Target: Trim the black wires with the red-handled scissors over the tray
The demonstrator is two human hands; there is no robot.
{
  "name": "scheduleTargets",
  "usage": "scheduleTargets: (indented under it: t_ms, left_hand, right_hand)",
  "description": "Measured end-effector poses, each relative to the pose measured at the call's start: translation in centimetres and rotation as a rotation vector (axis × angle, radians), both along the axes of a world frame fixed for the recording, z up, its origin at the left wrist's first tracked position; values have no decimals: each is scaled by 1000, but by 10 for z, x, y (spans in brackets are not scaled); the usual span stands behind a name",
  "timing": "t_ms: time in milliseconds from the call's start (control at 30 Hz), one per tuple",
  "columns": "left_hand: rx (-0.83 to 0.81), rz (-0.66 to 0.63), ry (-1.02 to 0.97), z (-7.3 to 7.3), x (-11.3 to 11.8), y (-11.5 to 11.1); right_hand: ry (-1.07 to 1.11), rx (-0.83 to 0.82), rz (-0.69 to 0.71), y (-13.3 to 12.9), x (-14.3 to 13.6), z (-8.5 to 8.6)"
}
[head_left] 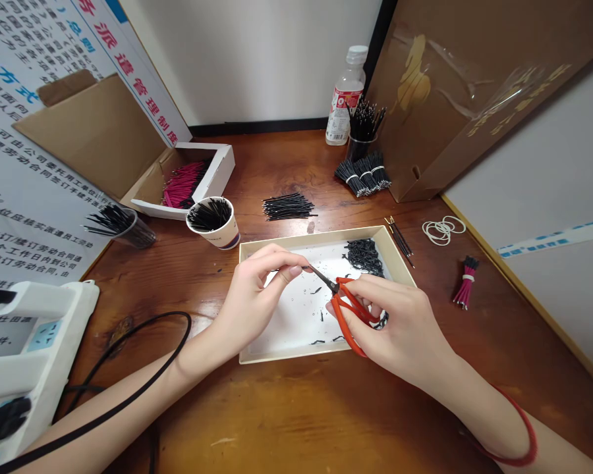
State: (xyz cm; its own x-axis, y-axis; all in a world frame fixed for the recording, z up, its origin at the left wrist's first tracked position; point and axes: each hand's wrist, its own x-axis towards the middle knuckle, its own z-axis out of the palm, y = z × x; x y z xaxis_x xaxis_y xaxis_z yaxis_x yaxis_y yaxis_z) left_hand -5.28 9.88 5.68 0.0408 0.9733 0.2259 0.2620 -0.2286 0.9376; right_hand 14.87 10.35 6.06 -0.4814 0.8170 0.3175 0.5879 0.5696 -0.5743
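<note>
Over a shallow cream box (296, 360), my left hand (259, 293) is closed in a pinch of thumb and forefinger. A thin black wire (305, 266) shows at its fingertips, mostly covered by the fingers. My right hand (398, 319) grips red-handled scissors (342, 320) with the fingers in the loops. Their narrow blades point left and reach the left fingertips; whether the blades touch the wire I cannot tell. Inside the box, a heap of short black clippings (364, 256) lies in the far right corner, with loose bits scattered on the white bottom.
Black wires (289, 207) lie behind the box. A paper cup (221, 236) and a plastic cup (137, 232) hold more. Tied bundles (363, 176), a bottle (344, 99) and a carton (425, 131) stand behind. A black cable (143, 395) crosses my left forearm beside the power strip (54, 342).
</note>
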Motion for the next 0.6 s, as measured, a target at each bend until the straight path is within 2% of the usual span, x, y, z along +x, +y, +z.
scheduleTargets:
  t_ms: [600]
  left_hand:
    - [-18, -15, 36, 1, -1, 0]
  right_hand:
    - [6, 1, -6, 1, 0, 4]
